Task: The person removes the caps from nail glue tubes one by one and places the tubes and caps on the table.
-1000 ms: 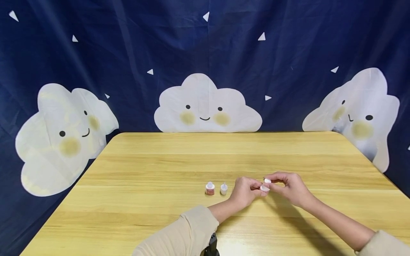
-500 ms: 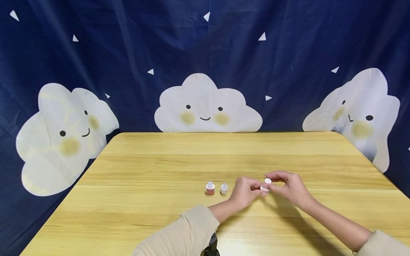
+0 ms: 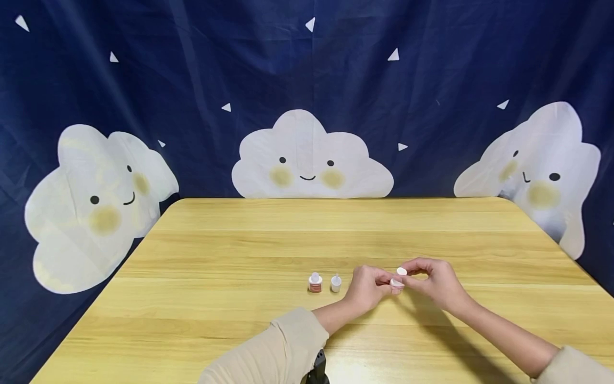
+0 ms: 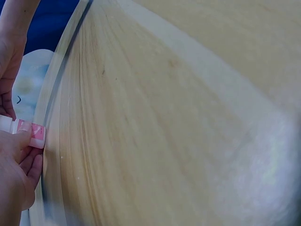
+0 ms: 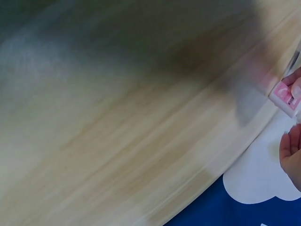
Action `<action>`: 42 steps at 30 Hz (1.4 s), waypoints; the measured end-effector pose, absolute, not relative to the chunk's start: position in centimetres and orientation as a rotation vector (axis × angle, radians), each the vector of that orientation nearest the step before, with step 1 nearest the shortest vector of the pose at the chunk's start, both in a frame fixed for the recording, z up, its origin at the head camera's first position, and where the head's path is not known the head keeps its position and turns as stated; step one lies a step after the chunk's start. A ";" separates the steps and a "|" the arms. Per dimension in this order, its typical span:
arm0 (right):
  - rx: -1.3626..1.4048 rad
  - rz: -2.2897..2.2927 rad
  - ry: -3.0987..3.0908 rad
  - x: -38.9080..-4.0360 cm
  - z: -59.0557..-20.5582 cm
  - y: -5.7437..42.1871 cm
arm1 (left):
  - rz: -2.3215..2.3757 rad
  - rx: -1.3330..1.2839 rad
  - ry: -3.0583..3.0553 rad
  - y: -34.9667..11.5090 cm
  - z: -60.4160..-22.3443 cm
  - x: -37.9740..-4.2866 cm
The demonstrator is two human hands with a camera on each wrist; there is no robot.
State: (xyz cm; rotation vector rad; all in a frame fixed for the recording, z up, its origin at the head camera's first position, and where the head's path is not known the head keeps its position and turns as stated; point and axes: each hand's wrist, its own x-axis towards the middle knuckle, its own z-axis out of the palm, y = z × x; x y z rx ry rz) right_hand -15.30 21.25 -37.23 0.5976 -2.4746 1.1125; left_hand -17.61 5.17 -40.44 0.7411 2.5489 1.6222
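Note:
My left hand pinches a small white bottle with a pink label between thumb and fingers. At the bottle's top, the fingertips of my right hand grip a round white cap. In the left wrist view the cap lines up with the bottle's neck end. The right wrist view shows the pink label and the right hand's curled fingers just below it. To the left of the hands stand a second small bottle, with a red-pink label and translucent tip, and a small white cap-like piece with a thin stick rising from it.
Everything is on a light wooden table. A dark blue curtain with smiling white clouds hangs behind its far edge. A black device sits by the left sleeve at the front.
The right hand's fingers and the white cap have turned slightly at the bottle's top. The left hand, the second bottle and the small white piece have stayed in place.

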 end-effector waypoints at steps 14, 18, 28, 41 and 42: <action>0.696 1.122 -2.508 -15.3 -36.9 21.5 | 1.593 0.787 2.585 5.1 -40.5 -17.7; 0.714 1.144 -2.514 -15.3 -36.8 21.5 | 1.593 0.789 2.584 5.1 -40.5 -17.7; 0.707 1.163 -2.521 -15.3 -36.6 21.6 | 1.602 0.781 2.575 5.1 -40.6 -17.7; 0.785 1.175 -2.500 -15.3 -36.6 21.7 | 1.635 0.762 2.542 5.1 -40.5 -17.6; 0.791 1.182 -2.495 -15.4 -36.6 21.7 | 1.638 0.762 2.539 5.1 -40.6 -17.6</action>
